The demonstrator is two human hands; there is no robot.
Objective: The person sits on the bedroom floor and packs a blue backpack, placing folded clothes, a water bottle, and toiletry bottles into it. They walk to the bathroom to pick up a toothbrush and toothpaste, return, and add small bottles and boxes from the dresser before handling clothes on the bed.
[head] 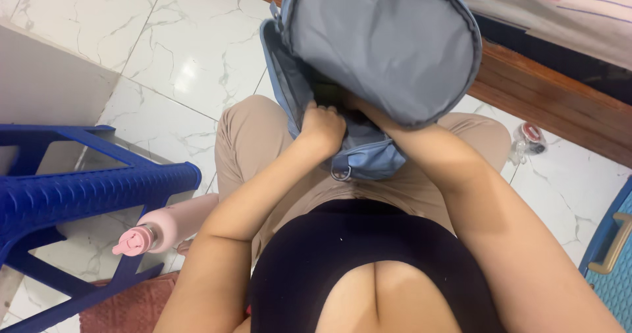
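A grey-blue backpack (388, 43) rests on my lap, its big flap thrown open toward me. My left hand (322, 126) is closed on the bag's edge near the zipper, at the lower left of the opening. My right hand is hidden inside the bag; only its forearm (428, 152) shows, going in under the flap. A metal ring (340, 173) hangs from the bag's lower front. I sit in beige trousers (257, 135) and a black top.
A blue plastic stool (79, 188) stands at the left. A pink bottle (168, 226) lies on the marble floor beside my left thigh. A wooden bed frame (553, 96) runs along the right, with a small bottle (528, 139) below it and a teal case (615, 254) at far right.
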